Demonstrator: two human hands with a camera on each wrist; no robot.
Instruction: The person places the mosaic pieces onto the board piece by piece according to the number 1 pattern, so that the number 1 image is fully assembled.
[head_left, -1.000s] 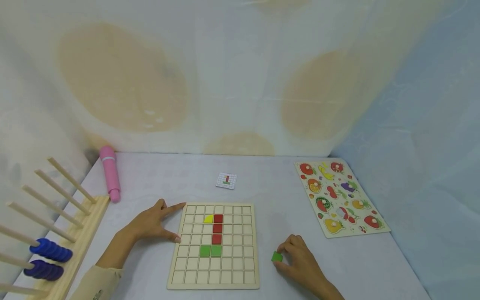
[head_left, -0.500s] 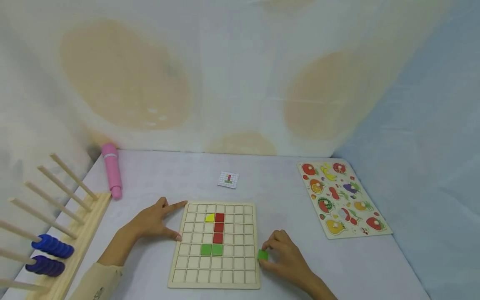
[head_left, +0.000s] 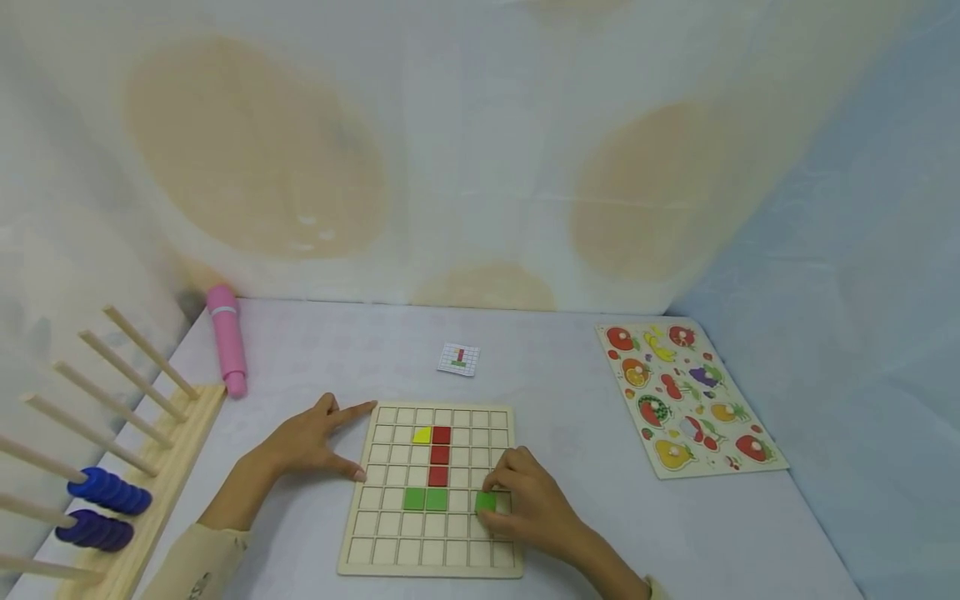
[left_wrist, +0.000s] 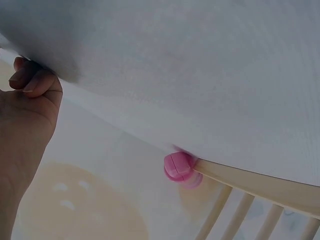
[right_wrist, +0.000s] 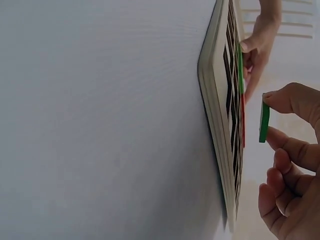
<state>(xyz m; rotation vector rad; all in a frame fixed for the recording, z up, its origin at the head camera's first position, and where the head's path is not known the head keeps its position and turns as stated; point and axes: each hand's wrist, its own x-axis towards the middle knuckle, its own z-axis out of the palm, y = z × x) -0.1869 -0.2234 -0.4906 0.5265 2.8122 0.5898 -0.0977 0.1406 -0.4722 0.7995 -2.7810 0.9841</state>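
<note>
A wooden grid board (head_left: 405, 552) lies on the table in the head view. Along its left edge my left hand (head_left: 303, 443) has thumb and forefinger spread wide, their tips touching the board. My right hand (head_left: 536, 510) pinches a green square tile (head_left: 486, 502) between thumb and forefinger, over the board's right columns. In the right wrist view that green tile (right_wrist: 264, 122) is tilted on edge, apart from the board. Set in the grid are a column of red tiles (head_left: 439, 455), a yellow tile (head_left: 422, 435) with a rounded corner, and two adjoining green tiles (head_left: 425, 499).
Behind the board lies a small card (head_left: 458, 359) printed with a coloured grid pattern. A fruit puzzle board (head_left: 690, 400) is at the right. To the left stand a wooden peg rack (head_left: 180, 433) with blue rings (head_left: 112, 490) and a pink cylindrical object (head_left: 227, 340).
My right hand has carried the green tile leftward from the table beside the board to above its right columns. The left hand stays at the board's left edge.
</note>
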